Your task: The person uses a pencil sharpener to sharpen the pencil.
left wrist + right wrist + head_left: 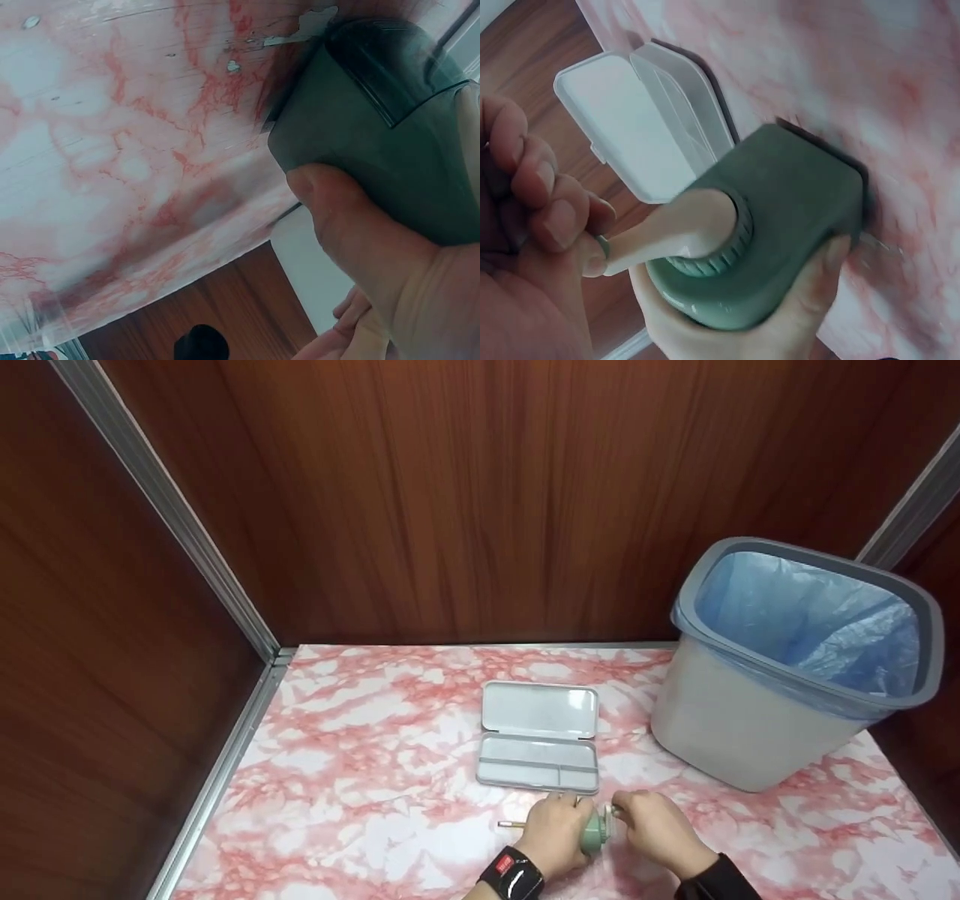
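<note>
A green hand-crank pencil sharpener [592, 835] lies low on the table, gripped by my left hand [553, 834] with the thumb along its side. Its green body [360, 161] and a dark see-through part [397, 64] show in the left wrist view. My right hand [660, 826] pinches the end of the cream crank [671, 229], seen in the right wrist view beside a ridged green collar. From the left side of my left hand sticks the end of a pencil [511, 824]; its other end is hidden.
An open pale pencil case [540, 709] with divided compartments lies just beyond my hands. At the right stands a light bin [735, 727] with a grey rim and blue liner. Wood-patterned panels [480, 502] rise behind the red-and-white marbled table [337, 795].
</note>
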A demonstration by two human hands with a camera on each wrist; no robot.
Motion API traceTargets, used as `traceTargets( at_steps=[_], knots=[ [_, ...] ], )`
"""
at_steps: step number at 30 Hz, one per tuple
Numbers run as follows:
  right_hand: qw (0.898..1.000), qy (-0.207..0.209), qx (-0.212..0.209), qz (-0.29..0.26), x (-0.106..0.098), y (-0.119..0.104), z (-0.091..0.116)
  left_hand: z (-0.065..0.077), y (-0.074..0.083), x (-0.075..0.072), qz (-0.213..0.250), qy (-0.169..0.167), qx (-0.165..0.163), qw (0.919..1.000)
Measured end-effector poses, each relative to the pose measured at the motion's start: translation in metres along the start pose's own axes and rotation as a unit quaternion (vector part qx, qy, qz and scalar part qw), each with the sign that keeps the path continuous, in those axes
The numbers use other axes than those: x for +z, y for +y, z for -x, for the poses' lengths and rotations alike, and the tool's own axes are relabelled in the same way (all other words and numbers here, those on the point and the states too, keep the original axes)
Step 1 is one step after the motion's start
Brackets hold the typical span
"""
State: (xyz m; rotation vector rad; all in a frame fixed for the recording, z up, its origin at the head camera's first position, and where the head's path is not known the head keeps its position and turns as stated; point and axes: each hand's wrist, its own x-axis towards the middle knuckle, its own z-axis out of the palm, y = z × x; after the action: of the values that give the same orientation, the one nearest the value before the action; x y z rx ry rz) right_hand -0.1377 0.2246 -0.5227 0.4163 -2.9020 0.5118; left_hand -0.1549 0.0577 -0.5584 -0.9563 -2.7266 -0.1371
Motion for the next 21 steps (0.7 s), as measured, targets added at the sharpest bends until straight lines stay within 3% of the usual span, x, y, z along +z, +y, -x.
traceTargets(
  at_steps=[13,21],
  knots=[
    [0.996,-0.045,0.063,-0.033,0.018,0.013,-0.016,0.000,0.001,-0.001,0.001,-0.014,-0.004,0.9999],
    [0.997,-0.056,0.046,-0.025,0.033,0.018,-0.015,0.000,0.001,-0.001,-0.006,-0.005,0.003,1.0000]
  ],
)
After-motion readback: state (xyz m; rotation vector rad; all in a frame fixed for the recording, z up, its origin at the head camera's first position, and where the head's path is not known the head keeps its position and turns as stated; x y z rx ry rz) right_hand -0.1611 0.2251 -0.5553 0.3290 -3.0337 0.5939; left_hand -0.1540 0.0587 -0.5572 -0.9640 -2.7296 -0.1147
